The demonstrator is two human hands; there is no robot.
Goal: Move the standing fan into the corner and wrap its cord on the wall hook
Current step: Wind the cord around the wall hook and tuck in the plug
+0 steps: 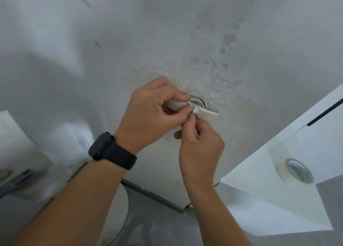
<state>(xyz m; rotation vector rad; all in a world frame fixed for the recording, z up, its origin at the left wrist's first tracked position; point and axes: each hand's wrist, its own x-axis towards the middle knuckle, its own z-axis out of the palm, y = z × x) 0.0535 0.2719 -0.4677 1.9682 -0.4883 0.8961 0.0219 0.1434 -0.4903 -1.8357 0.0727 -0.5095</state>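
Where hands point(174, 119) meet: coiled cord point(197, 102).

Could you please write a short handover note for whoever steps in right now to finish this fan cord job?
Left hand: pinching the white cord at the wall hook.
Right hand: just below the hook, fingertips on the same cord.
Cord: several loops already coiled around the hook.
Fan: only a rounded white part, probably its base, shows by the wall below.
Left: tuck in the cord's end and release; check the fan's place in the corner.
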